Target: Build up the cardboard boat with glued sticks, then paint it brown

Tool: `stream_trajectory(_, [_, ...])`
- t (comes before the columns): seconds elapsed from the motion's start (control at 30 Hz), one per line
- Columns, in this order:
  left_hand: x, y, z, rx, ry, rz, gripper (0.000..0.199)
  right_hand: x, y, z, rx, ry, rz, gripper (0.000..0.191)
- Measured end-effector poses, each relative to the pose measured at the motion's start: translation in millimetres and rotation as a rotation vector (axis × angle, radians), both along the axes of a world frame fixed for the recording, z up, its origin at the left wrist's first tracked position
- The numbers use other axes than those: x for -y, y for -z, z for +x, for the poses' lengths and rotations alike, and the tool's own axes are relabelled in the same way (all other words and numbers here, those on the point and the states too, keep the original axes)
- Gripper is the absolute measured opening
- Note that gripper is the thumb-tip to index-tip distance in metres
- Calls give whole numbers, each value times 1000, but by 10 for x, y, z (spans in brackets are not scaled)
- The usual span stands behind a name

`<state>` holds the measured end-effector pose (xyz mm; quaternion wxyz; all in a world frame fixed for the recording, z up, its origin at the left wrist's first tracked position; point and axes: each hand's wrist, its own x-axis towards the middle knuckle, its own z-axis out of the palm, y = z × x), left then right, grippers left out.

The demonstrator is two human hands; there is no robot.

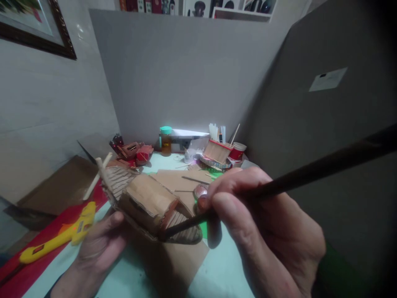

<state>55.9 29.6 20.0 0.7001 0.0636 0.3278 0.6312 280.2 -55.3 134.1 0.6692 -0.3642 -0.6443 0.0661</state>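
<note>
My left hand [104, 240] holds a small cardboard model boat [151, 192] from below, its thumb against the near side. The boat has corrugated decks, a curved tan cabin roof and dark brown paint on parts of its sides. Between the thumb and fingers of my right hand [263, 223] is a long dark paintbrush [313, 171]. Its tip meets the boat near the cabin's front end and small deck. Just behind my right fingertips sits a small round pot [201, 191], partly hidden.
A yellow glue gun [58, 240] lies at left on red cloth. Cardboard sheets [173, 180] cover part of the pale table. Further back stand reddish models [136, 153], a jar with a turquoise lid [166, 142], a wooden stick box [217, 151] and a red-white tub [238, 151]. Grey panels [186, 74] enclose the table.
</note>
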Motion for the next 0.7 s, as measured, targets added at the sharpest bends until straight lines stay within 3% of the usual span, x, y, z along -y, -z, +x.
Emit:
stream_trajectory(0.17, [1,-72,46,1,-19,-26,77,43,-102,82,-155,8,31,10])
stream_trajectory(0.27, [20,-88,58,-8,-23,-30,79,38,-131,127,-215,98,63,10])
stream_trajectory(0.53, [29,-87,35,-35,-39,-37,85,-146,21,143,168,163,243,15])
stream_trajectory(0.7, [8,-84,51,-32,-26,-22,79,-191,64,57,215,74,260,15])
